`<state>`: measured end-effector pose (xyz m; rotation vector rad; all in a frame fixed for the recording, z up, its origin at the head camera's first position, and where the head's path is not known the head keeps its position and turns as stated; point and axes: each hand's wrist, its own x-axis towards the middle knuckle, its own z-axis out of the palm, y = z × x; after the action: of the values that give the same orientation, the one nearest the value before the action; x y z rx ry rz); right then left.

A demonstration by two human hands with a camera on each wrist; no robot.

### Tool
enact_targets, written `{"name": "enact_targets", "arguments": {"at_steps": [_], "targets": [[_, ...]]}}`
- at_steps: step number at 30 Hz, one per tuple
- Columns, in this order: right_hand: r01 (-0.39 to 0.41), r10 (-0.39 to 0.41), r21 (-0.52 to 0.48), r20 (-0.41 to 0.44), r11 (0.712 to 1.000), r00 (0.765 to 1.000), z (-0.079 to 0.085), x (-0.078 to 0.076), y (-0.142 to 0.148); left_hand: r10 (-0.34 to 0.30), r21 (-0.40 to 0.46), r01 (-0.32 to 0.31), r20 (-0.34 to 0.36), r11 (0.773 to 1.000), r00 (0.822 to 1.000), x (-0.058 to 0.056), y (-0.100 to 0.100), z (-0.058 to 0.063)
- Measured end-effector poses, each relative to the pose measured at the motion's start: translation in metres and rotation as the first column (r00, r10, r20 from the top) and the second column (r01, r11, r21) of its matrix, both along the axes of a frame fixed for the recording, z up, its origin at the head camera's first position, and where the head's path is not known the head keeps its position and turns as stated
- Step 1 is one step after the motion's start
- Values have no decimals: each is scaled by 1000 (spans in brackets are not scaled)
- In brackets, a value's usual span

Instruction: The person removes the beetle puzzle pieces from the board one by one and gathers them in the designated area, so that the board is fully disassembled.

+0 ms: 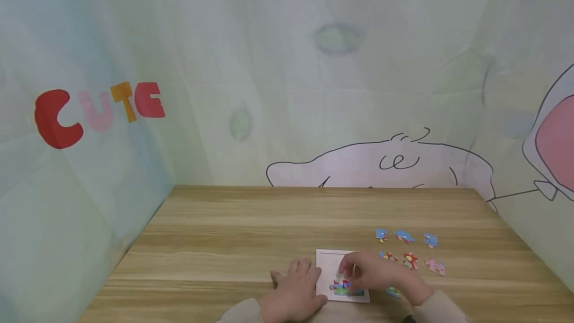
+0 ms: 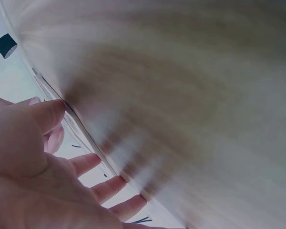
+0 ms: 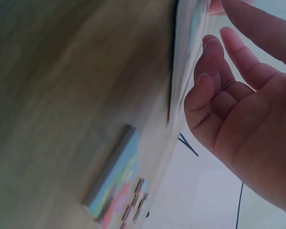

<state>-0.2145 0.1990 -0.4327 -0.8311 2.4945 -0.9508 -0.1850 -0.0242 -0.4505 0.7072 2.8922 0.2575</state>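
A white puzzle board (image 1: 329, 264) lies flat on the wooden table, with colourful jigsaw pieces (image 1: 342, 291) along its near part. My left hand (image 1: 296, 290) rests spread at the board's left edge, its thumb by the near left corner. Over the board's right side is my right hand (image 1: 369, 270). Its thumb reaches down to the pieces, and the other fingers bend above them. In the right wrist view, some fingers of that hand (image 3: 248, 105) are curled in, and no piece shows between them. The thumb's contact is blurred and partly hidden.
Loose jigsaw pieces lie right of the board: blue ones (image 1: 404, 236) at the back, a red one (image 1: 410, 260) and a pink one (image 1: 435, 266) nearer. A green-blue piece (image 1: 393, 292) is partly covered by the right forearm. A printed curtain (image 1: 215, 113) stands behind the table (image 1: 215, 243).
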Motion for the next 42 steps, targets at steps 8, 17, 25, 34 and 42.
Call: {"name": "enact_targets", "arguments": {"at_steps": [8,17,25,34,42], "targets": [[-6,7,-24,55,1000,998,-3,1,-6,-9,-13,10,16,1000,1000,0,1,2],[8,-7,-18,57,1000,998,0,6,-11,-2,2,2,21,1000,1000,0,1,0],[11,-11,-2,49,1000,999,-3,5,-13,-6,12,6,-13,1000,1000,1,2,0],[-11,10,22,33,1000,999,-5,3,-13,-12,20,11,5,1000,1000,0,1,-2],[-10,9,32,36,999,999,-5,3,-14,-10,17,10,-3,1000,1000,0,1,0]]}}
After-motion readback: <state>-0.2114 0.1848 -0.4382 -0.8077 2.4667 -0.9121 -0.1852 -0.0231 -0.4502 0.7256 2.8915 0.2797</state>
